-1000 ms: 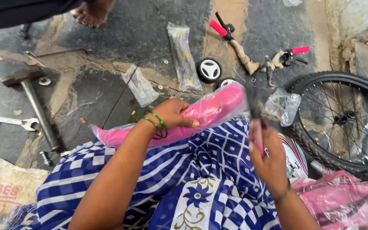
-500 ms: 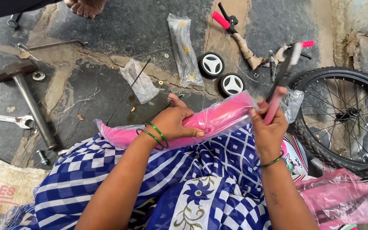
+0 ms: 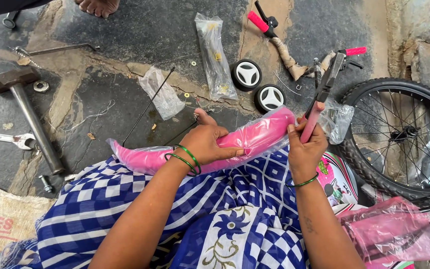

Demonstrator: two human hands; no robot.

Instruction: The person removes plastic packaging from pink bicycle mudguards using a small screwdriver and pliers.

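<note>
A curved pink bicycle mudguard [image 3: 255, 139] wrapped in clear plastic lies across my lap. My left hand [image 3: 207, 142], with green bangles at the wrist, grips its middle from above. My right hand [image 3: 305, 147] holds pink-handled pliers [image 3: 319, 107] upright at the mudguard's right end, beside a bunch of loose plastic wrap [image 3: 337, 119]. The pliers' dark jaws point up and away from me.
A bicycle wheel [image 3: 399, 137] lies at right. Two small white training wheels [image 3: 259, 85], a pink-gripped handlebar [image 3: 284, 45] and plastic bags of parts [image 3: 215, 50] lie on the stone floor ahead. A hammer [image 3: 23, 107] and spanner [image 3: 6, 139] lie left. Another person's foot [image 3: 95, 6] shows at top.
My right hand has risen from my lap with the pliers and brought them to the mudguard's right end. My left hand has kept its grip on the mudguard.
</note>
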